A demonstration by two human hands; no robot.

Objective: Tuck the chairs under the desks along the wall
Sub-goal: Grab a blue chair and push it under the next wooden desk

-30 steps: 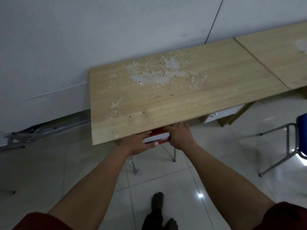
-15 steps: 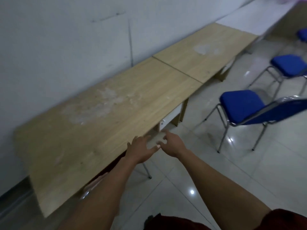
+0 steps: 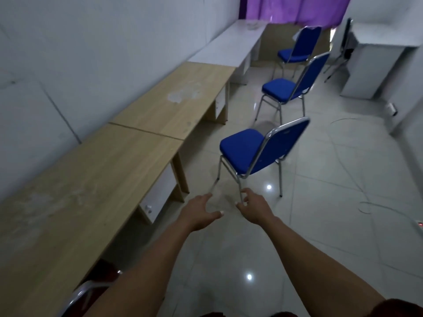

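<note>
L hand and R hand both out in front over the glossy pale tiled floor, fingers spread and loose, grasping nothing. Bare forearms run back to dark red sleeves at the bottom edge. Hands are near each other but apart.

Just beyond the hands: nearest blue padded chair w/ chrome metal frame, standing clear of the desks, seat toward the wall side, backrest toward the room. Not tucked in. Second blue chair further on, also out in the open floor; third blue chair near the far end, likewise out.

To the L, along the white wall: nearest light wood tabletop, scuffed w/ whitish marks, then second wood tabletop butted against it, then a white tabletop. At bottom L a red chair w/ chrome frame sits tucked under the nearest tabletop, only partly visible.

Purple curtain at the far end.
</note>
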